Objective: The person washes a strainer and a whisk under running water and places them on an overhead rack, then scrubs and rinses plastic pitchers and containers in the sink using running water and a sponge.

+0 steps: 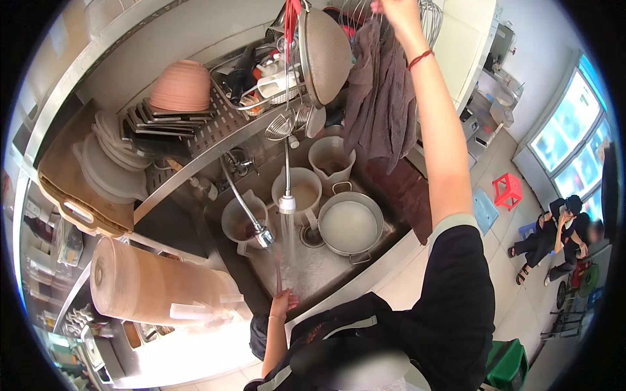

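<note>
Low over the sink, my left hand [283, 304] is closed around a thin reddish utensil [278, 272]; its kind is too unclear to name. Water from a spray tap [287, 203] falls close beside it. My right hand [396, 12] is raised to the top edge of the view, fingers closed together by hanging wire whisks [432, 19] and dark cloths [378, 98]. What those fingers hold, if anything, I cannot make out. In the sink [313, 287] stand a two-handled metal pot [352, 225] of cloudy liquid and several plastic jugs [331, 159].
A perforated metal shelf [195, 146] above the sink carries pink bowls [181, 86], stacked plates and a utensil basket. A large round sieve [326, 55] hangs from it. A tall stack of containers [163, 280] leans at left. People [554, 228] sit far right near a red stool [507, 191].
</note>
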`<action>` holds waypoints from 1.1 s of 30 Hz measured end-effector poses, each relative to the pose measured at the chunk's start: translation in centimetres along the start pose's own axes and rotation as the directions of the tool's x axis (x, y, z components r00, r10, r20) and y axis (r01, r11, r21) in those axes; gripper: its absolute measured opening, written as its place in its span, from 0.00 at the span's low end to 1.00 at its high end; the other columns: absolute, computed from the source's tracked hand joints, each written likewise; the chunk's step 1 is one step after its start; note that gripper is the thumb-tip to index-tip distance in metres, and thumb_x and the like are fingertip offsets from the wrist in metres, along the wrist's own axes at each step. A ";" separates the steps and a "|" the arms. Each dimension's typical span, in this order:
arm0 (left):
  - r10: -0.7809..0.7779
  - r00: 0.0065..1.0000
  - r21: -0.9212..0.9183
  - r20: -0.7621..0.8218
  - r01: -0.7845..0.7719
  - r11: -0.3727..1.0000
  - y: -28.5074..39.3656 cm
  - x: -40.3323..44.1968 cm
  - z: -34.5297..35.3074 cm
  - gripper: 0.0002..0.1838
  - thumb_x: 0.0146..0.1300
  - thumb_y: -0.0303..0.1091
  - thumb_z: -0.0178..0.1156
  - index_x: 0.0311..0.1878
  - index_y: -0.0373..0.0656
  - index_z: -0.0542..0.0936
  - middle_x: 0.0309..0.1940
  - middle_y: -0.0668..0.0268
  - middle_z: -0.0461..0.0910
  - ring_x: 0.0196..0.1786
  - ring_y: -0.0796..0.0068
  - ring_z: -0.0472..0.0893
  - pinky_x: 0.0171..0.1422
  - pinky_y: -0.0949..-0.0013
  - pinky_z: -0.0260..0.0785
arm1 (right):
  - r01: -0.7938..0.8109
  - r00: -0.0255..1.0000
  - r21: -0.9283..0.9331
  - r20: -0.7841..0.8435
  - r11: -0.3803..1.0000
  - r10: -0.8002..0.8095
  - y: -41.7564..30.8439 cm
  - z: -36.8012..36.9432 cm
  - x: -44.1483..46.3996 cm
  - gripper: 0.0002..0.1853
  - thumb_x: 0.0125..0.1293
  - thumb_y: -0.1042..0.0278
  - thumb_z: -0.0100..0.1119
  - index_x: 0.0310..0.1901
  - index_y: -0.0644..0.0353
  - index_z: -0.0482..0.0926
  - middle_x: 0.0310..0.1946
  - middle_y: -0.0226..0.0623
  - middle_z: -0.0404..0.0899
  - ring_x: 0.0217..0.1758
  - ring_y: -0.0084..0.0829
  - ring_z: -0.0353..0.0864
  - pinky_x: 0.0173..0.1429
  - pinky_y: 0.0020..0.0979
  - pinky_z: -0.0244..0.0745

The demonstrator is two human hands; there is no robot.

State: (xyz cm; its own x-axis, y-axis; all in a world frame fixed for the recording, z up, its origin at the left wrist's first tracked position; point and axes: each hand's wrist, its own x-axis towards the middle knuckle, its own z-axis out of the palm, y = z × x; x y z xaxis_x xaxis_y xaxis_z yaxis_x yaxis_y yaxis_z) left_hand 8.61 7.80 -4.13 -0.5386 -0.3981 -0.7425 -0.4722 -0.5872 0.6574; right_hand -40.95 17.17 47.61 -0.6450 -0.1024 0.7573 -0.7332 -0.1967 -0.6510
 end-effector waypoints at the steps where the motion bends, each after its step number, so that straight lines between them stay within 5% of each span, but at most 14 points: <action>1: -0.003 1.000 0.013 0.006 0.003 1.000 0.1 0.0 0.0 0.15 0.58 0.40 0.50 0.41 0.37 0.70 0.25 0.60 0.76 0.25 0.72 0.77 0.27 0.74 0.70 | 0.025 1.000 0.048 -0.004 0.999 -0.025 -1.0 -0.1 0.2 0.05 0.58 0.72 0.47 0.31 0.65 0.71 0.20 0.31 0.71 0.19 0.19 0.69 0.23 0.20 0.65; 8: 0.013 1.000 0.032 -0.004 -0.012 0.999 0.4 -0.3 0.3 0.15 0.58 0.40 0.49 0.41 0.38 0.71 0.26 0.60 0.77 0.25 0.72 0.77 0.28 0.74 0.70 | -0.038 0.994 0.436 0.104 0.899 -0.009 -4.0 -2.1 4.4 0.04 0.54 0.73 0.52 0.31 0.63 0.73 0.21 0.32 0.73 0.22 0.20 0.72 0.24 0.19 0.66; 11: 0.009 1.000 0.046 -0.005 -0.009 0.999 0.6 -0.4 0.5 0.13 0.59 0.36 0.47 0.42 0.37 0.70 0.25 0.59 0.76 0.25 0.71 0.77 0.29 0.73 0.71 | 0.043 0.992 0.327 0.098 0.944 -0.079 -4.3 -2.8 5.0 0.04 0.53 0.73 0.54 0.30 0.64 0.74 0.21 0.32 0.73 0.22 0.20 0.71 0.24 0.18 0.65; 13: -0.004 1.000 0.039 -0.001 0.004 0.999 0.7 -0.5 0.5 0.13 0.59 0.36 0.47 0.42 0.37 0.70 0.25 0.59 0.76 0.25 0.71 0.77 0.29 0.73 0.71 | -0.118 0.950 -0.002 0.290 0.993 0.113 -4.3 -3.6 4.9 0.05 0.53 0.73 0.54 0.30 0.64 0.75 0.21 0.33 0.74 0.21 0.20 0.72 0.24 0.17 0.65; 17: -0.012 1.000 0.046 -0.019 0.012 0.999 1.0 -0.9 0.8 0.13 0.59 0.37 0.48 0.42 0.37 0.69 0.25 0.58 0.76 0.25 0.71 0.77 0.28 0.72 0.71 | -0.156 0.944 -0.001 0.294 0.988 0.149 -3.3 -4.2 4.4 0.05 0.54 0.73 0.53 0.30 0.65 0.75 0.22 0.34 0.75 0.21 0.20 0.72 0.25 0.17 0.64; 19: -0.004 1.000 0.027 -0.010 0.004 1.000 0.6 -0.5 0.4 0.14 0.58 0.38 0.48 0.41 0.38 0.70 0.26 0.59 0.77 0.24 0.72 0.77 0.27 0.73 0.70 | -0.070 0.991 0.335 0.131 0.940 0.027 -2.8 -4.9 3.6 0.06 0.54 0.74 0.52 0.32 0.66 0.75 0.23 0.35 0.75 0.21 0.21 0.72 0.24 0.18 0.65; 20: 0.006 1.000 0.007 0.000 -0.006 1.000 0.4 -0.4 0.2 0.14 0.58 0.39 0.49 0.40 0.38 0.71 0.26 0.60 0.77 0.24 0.73 0.77 0.27 0.74 0.70 | -0.069 0.991 0.335 0.130 0.940 0.026 -2.6 -5.3 3.3 0.06 0.54 0.74 0.52 0.32 0.66 0.75 0.23 0.35 0.75 0.21 0.21 0.72 0.24 0.18 0.65; 22: 0.005 1.000 0.006 -0.013 -0.005 1.000 0.0 -0.1 0.0 0.14 0.58 0.39 0.49 0.41 0.38 0.71 0.25 0.60 0.77 0.24 0.73 0.77 0.27 0.74 0.70 | 0.060 0.991 0.377 -0.130 0.924 -0.011 -3.3 -5.6 2.2 0.08 0.55 0.74 0.51 0.34 0.68 0.75 0.25 0.35 0.75 0.22 0.22 0.72 0.25 0.18 0.66; 23: -0.001 1.000 0.006 -0.029 0.001 1.000 -0.1 0.0 0.0 0.14 0.58 0.39 0.49 0.41 0.38 0.71 0.25 0.60 0.77 0.24 0.73 0.77 0.27 0.74 0.70 | 0.072 0.990 0.159 -0.130 0.985 -0.051 -1.2 -6.9 3.5 0.09 0.56 0.74 0.50 0.37 0.69 0.74 0.27 0.36 0.75 0.24 0.23 0.73 0.26 0.19 0.67; 28: -0.017 1.000 0.040 -0.008 0.018 0.999 0.2 -0.3 0.3 0.15 0.58 0.40 0.50 0.41 0.38 0.71 0.25 0.61 0.76 0.24 0.73 0.77 0.26 0.74 0.70 | 0.074 0.992 -0.040 -0.099 0.996 -0.077 2.7 -8.0 6.6 0.10 0.54 0.73 0.51 0.37 0.69 0.75 0.23 0.37 0.75 0.21 0.23 0.74 0.23 0.24 0.70; 30: -0.031 0.999 0.057 -0.010 0.032 0.998 -0.1 0.1 0.1 0.15 0.58 0.41 0.50 0.41 0.39 0.71 0.25 0.61 0.76 0.24 0.73 0.77 0.26 0.74 0.70 | 0.092 0.993 -0.391 -0.032 0.916 -0.114 1.9 -7.1 6.7 0.09 0.50 0.73 0.54 0.33 0.69 0.76 0.19 0.39 0.75 0.21 0.24 0.75 0.22 0.25 0.70; 32: 0.011 1.000 0.031 -0.005 -0.011 0.999 -0.3 0.5 0.2 0.15 0.58 0.41 0.50 0.41 0.39 0.72 0.25 0.61 0.76 0.24 0.73 0.77 0.26 0.74 0.70 | 0.079 0.992 -0.398 -0.062 0.914 -0.113 2.0 -6.5 6.7 0.07 0.46 0.74 0.57 0.26 0.69 0.77 0.17 0.44 0.75 0.23 0.33 0.77 0.26 0.31 0.72; 33: 0.004 1.000 0.043 -0.017 -0.003 0.999 -0.3 0.7 0.2 0.15 0.58 0.41 0.50 0.41 0.39 0.72 0.25 0.61 0.76 0.24 0.73 0.76 0.26 0.74 0.70 | 0.197 0.976 -0.646 0.061 0.737 -0.207 2.7 -6.4 7.2 0.09 0.44 0.75 0.56 0.29 0.70 0.75 0.19 0.46 0.75 0.26 0.39 0.77 0.29 0.34 0.72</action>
State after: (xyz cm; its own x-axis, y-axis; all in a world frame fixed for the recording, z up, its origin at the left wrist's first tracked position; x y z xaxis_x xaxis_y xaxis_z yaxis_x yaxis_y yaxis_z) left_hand 8.25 7.87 -4.82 -0.5285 -0.4122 -0.7422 -0.5001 -0.5554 0.6645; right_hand -48.94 22.11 50.95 -0.4650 -0.1189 0.8773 -0.8066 0.4652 -0.3646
